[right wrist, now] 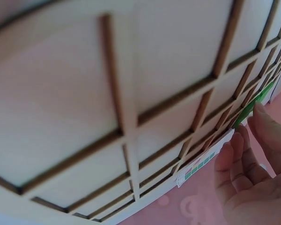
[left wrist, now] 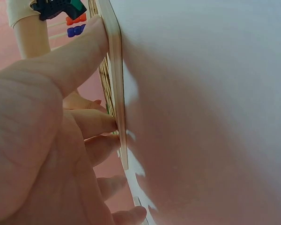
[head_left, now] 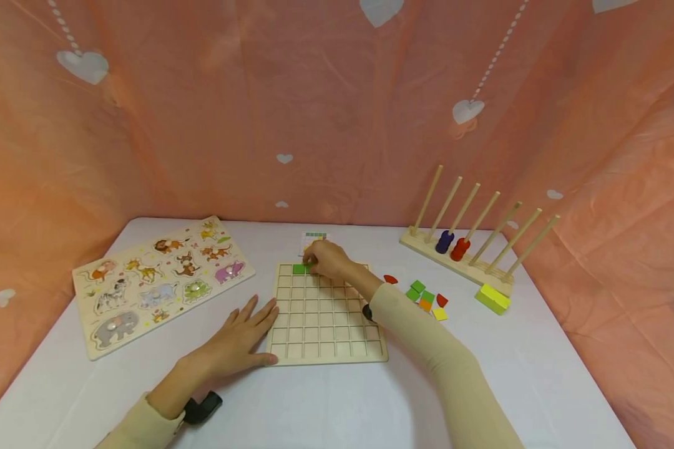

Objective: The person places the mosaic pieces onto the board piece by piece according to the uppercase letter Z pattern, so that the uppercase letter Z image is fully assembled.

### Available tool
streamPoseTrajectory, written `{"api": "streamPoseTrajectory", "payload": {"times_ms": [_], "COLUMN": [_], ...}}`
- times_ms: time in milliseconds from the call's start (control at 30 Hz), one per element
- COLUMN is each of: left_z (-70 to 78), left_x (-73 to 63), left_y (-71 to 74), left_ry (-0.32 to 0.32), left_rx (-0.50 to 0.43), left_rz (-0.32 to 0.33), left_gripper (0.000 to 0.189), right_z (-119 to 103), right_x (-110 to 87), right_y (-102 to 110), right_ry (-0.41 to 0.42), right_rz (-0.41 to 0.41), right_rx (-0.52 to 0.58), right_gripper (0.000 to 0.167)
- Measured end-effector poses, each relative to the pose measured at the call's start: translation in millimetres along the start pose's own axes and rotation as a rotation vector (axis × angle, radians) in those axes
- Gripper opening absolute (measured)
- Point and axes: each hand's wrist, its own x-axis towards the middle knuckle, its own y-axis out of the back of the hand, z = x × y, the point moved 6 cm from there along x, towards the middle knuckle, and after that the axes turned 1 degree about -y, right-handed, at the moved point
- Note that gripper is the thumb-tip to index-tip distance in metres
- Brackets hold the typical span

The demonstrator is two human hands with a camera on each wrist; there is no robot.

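A wooden grid board [head_left: 328,360] lies on the white table. My left hand [head_left: 233,343] rests along its left edge with the fingers spread and straight; in the left wrist view the thumb [left wrist: 86,51] and fingertips touch the board's side. At the far row, my right hand [head_left: 330,260] pinches a green square tile [head_left: 309,269], partly hidden by the fingers. Just left of it, another green tile [head_left: 298,269] sits in a cell of that row. The right wrist view shows thumb and fingertips close at the green tiles [right wrist: 246,112].
A small pattern card [head_left: 315,235] lies behind the board. Loose green, orange, yellow and red pieces [head_left: 417,286] are scattered to the right. Farther right stands a wooden peg rack [head_left: 460,264] with purple and red beads, beside a yellow block [head_left: 492,299]. An animal puzzle [head_left: 163,280] lies left.
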Motion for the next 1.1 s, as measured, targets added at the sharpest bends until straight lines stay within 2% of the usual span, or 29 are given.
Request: {"api": "streamPoseTrajectory", "payload": {"times_ms": [167,300,433,567,700,867,933,1100], "left_z": [0.4,-0.7,-1.3,-1.3,-1.6,-2.4,-2.5,-2.7], "left_x": [-0.5,-0.6,-0.9,-1.3,-1.5,-1.9,-1.9,-1.1], "left_y": [-0.2,-1.8,-2.7,-1.6,-0.5,-0.8,-1.1,-1.7], "left_ry": [-0.004,-0.001,0.004,0.005,0.008,0.008,0.005,-0.006], "left_rx": [-0.003,-0.014,-0.024,-0.023,-0.018,-0.017,-0.019,-0.022], "left_rz": [0.001,-0.006,-0.013,-0.01,-0.005,-0.001,0.002,0.011], "left_gripper": [0.091,0.092,0.092,0.092,0.092,0.092,0.091,0.091], "right_z": [3,7,12,27,60,111,126,145], "right_x": [-2.0,-10.6,-29.5,-57.3,-89.4,-125.7,-137.1,-155.8], "right_y": [11,31,58,81,92,87,83,78], "right_ry": [0.013,0.04,0.09,0.091,-0.005,-0.222,-0.282,-0.314], "right_rz": [0.048,0.088,0.094,0.048,-0.061,-0.177,-0.185,-0.122], "right_rx": [0.045,0.059,0.087,0.088,0.029,-0.003,0.009,0.07], "right_gripper": [0.026,0.021,0.021,0.02,0.019,0.016,0.014,0.013]}}
